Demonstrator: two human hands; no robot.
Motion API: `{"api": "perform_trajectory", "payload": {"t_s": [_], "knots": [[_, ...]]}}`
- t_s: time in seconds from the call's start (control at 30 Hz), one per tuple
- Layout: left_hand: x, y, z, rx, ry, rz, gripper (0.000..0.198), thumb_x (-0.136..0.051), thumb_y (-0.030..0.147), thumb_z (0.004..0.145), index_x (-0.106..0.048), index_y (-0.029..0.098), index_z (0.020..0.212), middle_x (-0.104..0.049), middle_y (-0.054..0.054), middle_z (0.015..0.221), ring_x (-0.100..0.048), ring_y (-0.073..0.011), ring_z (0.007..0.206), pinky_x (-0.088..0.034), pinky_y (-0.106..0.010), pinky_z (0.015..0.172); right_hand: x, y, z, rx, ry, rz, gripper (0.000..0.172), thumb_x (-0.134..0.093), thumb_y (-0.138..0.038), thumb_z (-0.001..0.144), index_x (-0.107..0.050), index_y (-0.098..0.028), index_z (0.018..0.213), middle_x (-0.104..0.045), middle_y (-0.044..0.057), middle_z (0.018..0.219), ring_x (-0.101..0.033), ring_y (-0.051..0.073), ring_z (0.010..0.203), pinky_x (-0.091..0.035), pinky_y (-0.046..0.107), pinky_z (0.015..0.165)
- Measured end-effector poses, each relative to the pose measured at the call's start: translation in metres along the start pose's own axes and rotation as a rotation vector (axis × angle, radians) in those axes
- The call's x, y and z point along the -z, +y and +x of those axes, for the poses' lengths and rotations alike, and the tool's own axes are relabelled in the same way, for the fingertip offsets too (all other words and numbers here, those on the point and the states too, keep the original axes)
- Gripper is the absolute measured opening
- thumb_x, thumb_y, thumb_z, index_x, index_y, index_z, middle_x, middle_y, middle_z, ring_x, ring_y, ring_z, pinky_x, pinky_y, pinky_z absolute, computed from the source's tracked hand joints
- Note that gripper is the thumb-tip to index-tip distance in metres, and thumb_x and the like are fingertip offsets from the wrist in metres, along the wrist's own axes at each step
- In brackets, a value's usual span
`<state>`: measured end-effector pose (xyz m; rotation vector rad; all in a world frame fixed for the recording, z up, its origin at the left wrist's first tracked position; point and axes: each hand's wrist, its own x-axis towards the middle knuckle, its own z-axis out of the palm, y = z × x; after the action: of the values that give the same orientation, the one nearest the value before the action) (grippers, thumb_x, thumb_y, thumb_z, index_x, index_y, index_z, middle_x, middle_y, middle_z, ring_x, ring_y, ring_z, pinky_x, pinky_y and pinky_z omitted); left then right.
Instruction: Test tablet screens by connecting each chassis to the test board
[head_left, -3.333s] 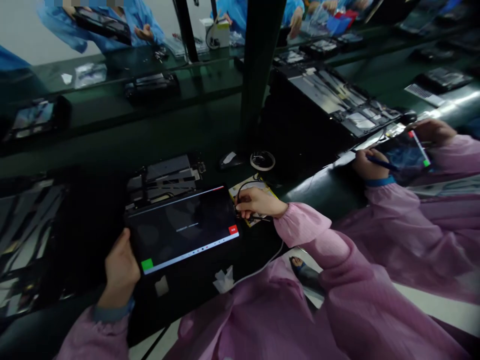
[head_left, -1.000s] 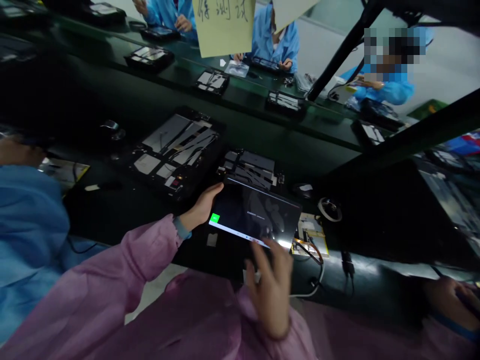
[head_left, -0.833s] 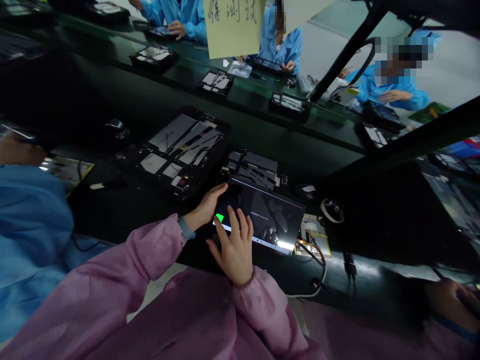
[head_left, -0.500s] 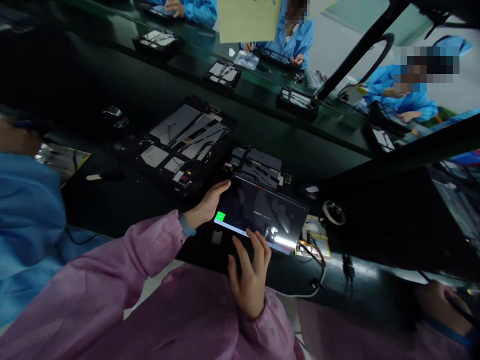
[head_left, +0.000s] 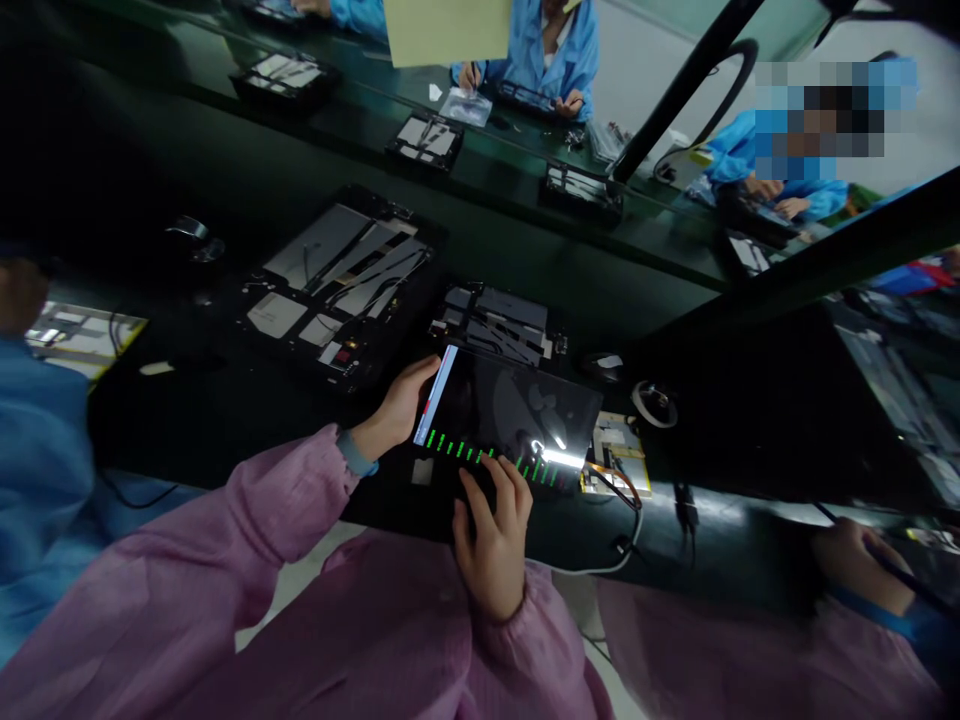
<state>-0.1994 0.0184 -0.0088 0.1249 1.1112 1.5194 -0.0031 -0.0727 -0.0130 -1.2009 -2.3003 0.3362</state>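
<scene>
We held the black glass-fronted tablet [head_left: 510,400] by its left edge in our left hand [head_left: 396,405], while our right hand [head_left: 493,535], fingers slightly spread, rested on its front near glowing green dashes [head_left: 480,455]; an opened black tablet housing [head_left: 487,325] lay just behind it.

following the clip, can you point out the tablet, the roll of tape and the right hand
tablet [head_left: 502,400], head view, on its dark screen
roll of tape [head_left: 636,402], head view, on its left rim
right hand [head_left: 491,545], head view, on its back
</scene>
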Motion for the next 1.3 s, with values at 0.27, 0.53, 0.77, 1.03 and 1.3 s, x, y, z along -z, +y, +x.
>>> {"api": "perform_trajectory", "payload": {"t_s": [0.27,0.53,0.77,1.03,1.3], "knots": [[-0.001,0.0,-0.001,-0.001,-0.039,-0.005,0.028,-0.078,0.033,0.062,-0.069,0.016,0.083,-0.071,-0.002,0.077,-0.067,-0.0236,0.09,-0.051,-0.03,0.077,0.007,-0.003,0.018,0.021,0.044,-0.051,0.041,-0.054,-0.017,0.086,-0.058,-0.024,0.127,-0.04,0.012,0.146,-0.031,0.036,0.136,-0.036,0.06,0.104],[0.003,-0.002,0.002,0.046,-0.042,-0.014,0.035,-0.079,0.034,0.061,-0.07,0.015,0.089,-0.073,-0.004,0.084,-0.067,-0.0238,0.092,-0.049,-0.033,0.084,0.063,0.034,0.075,0.017,0.177,-0.066,0.031,-0.049,-0.018,0.089,-0.063,-0.025,0.116,-0.051,0.01,0.132,-0.04,0.03,0.128,-0.038,0.057,0.104],[0.001,0.001,0.0,0.025,-0.17,0.032,0.038,-0.078,0.036,0.062,-0.071,0.016,0.094,-0.074,-0.004,0.087,-0.067,-0.0227,0.088,-0.046,-0.032,0.084,0.066,0.022,0.165,0.101,-0.029,0.008,0.024,-0.049,-0.023,0.092,-0.068,-0.02,0.106,-0.065,0.008,0.115,-0.055,0.024,0.112,-0.044,0.041,0.099],[0.0,0.0,0.001,-0.054,-0.156,0.124,0.031,-0.079,0.028,0.054,-0.071,0.018,0.082,-0.071,-0.002,0.076,-0.066,-0.0226,0.079,-0.045,-0.031,0.077,0.006,0.015,0.245,0.126,-0.564,-0.099,0.023,-0.05,-0.025,0.094,-0.071,-0.016,0.098,-0.072,0.008,0.104,-0.066,0.019,0.097,-0.044,0.028,0.088],[-0.001,0.0,0.003,-0.02,-0.181,0.074,0.033,-0.076,0.035,0.059,-0.071,0.018,0.087,-0.072,-0.002,0.076,-0.067,-0.0224,0.077,-0.047,-0.03,0.073,0.007,0.013,0.254,0.301,-0.565,-0.147,0.014,-0.054,-0.012,0.088,-0.068,-0.015,0.093,-0.069,0.004,0.092,-0.063,0.015,0.088,-0.042,0.024,0.08]]}}
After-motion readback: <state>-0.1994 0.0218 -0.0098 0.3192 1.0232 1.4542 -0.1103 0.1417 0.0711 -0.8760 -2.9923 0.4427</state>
